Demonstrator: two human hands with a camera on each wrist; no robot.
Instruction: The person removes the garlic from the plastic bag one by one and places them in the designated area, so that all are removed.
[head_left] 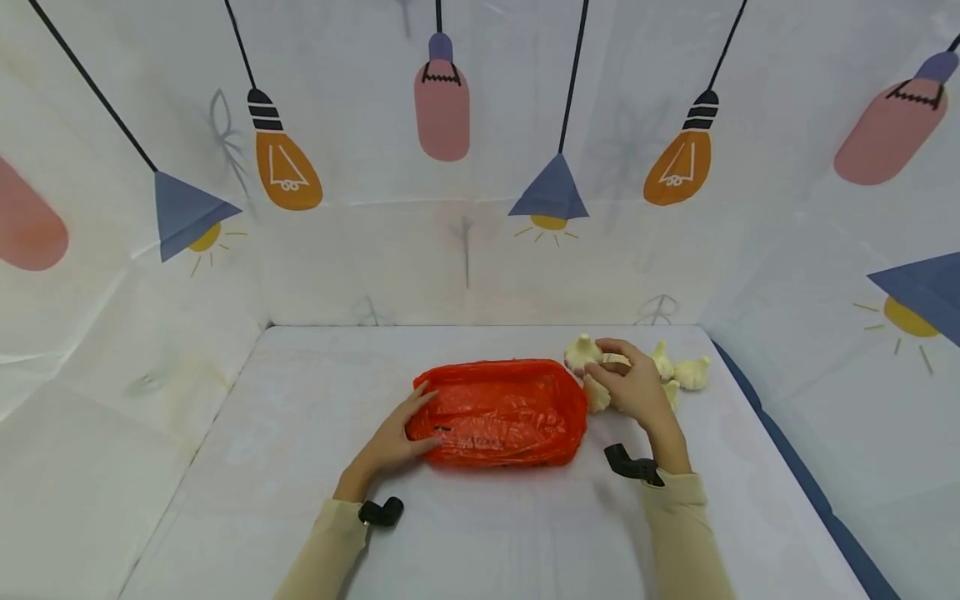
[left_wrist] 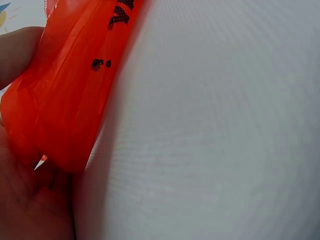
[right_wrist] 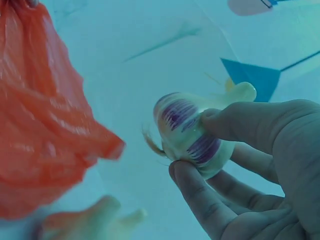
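Observation:
A red plastic bag [head_left: 502, 417] with black print lies on the white table, roughly rectangular and sunken in the middle. My left hand [head_left: 393, 437] holds its left end, thumb at the front corner and fingers at the back corner. In the left wrist view the red plastic [left_wrist: 75, 100] lies between thumb and fingers. Past the bag's right end, my right hand [head_left: 637, 387] pinches a garlic bulb [head_left: 582, 353] between thumb and fingertips. Up close in the right wrist view this garlic bulb [right_wrist: 187, 130] shows purple streaks, dry roots and a pale stem.
Several more garlic bulbs [head_left: 692, 373] lie around and behind my right hand, toward the table's back right. Another bulb [head_left: 597, 395] sits against the bag's right side. White sheeting printed with lamps [head_left: 551, 187] stands behind the table [head_left: 300, 400] and along both sides.

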